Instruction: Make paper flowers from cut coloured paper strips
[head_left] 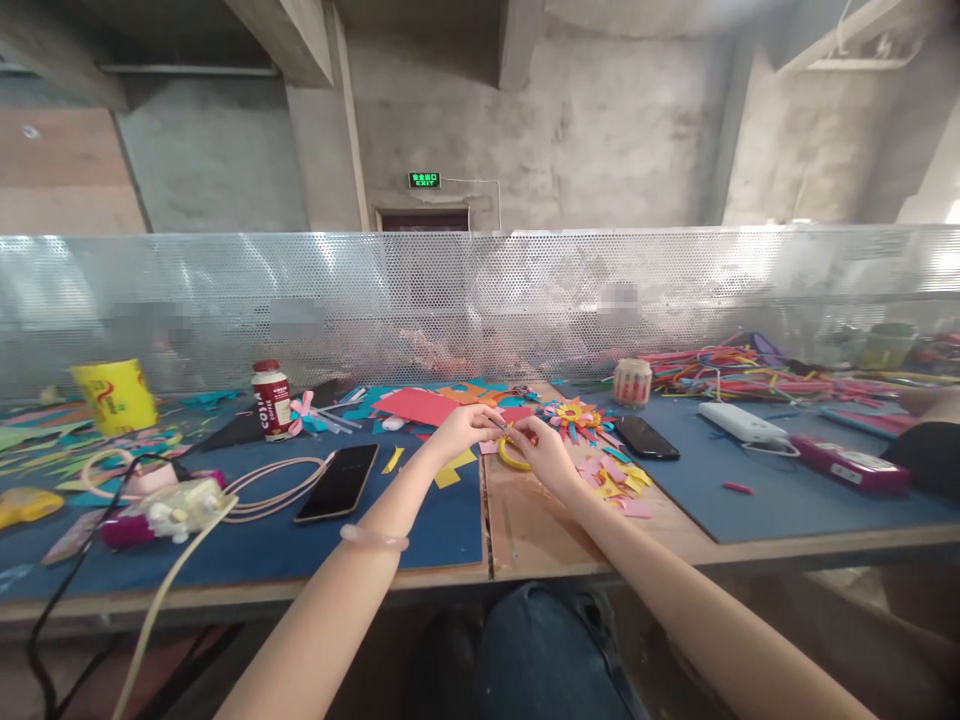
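**Left hand [466, 430] and right hand [536, 450] close together above a pale wooden tabletop [540, 540]**

Holding a yellow loop-shaped handle [514, 452], apparently of scissors, in the right grip, with fingers bent around it; raised over the bare wooden strip between 2 blue mats [439, 520]. Pressed together at the left fingertips, close against the right ones, beside a thin greyish tip. Cannot tell about anything pinched there: too small. Wearing a pale, translucent ring bracelet [375, 538] on the left arm.

Just beyond the left hand, a flat red paper sheet [412, 405]; just below it, bright yellow paper pieces [454, 468]. Beyond the right hand, a many-coloured paper flower [574, 415]; beside the right forearm, a loose heap of pink and yellow paper scraps [619, 478].

Lying on the mats, 2 dark flat smartphones: 1 to the left [337, 483] near a coiled pink cable [274, 490], 1 to the right [646, 438]. Standing farther left, a dark-red and white bottle [272, 402] and a bright yellow cylindrical container [116, 397]. Spread at the far right, a tangle of thin, colourful sticks [720, 372]. Behind everything, a perforated silvery metal panel [525, 290].
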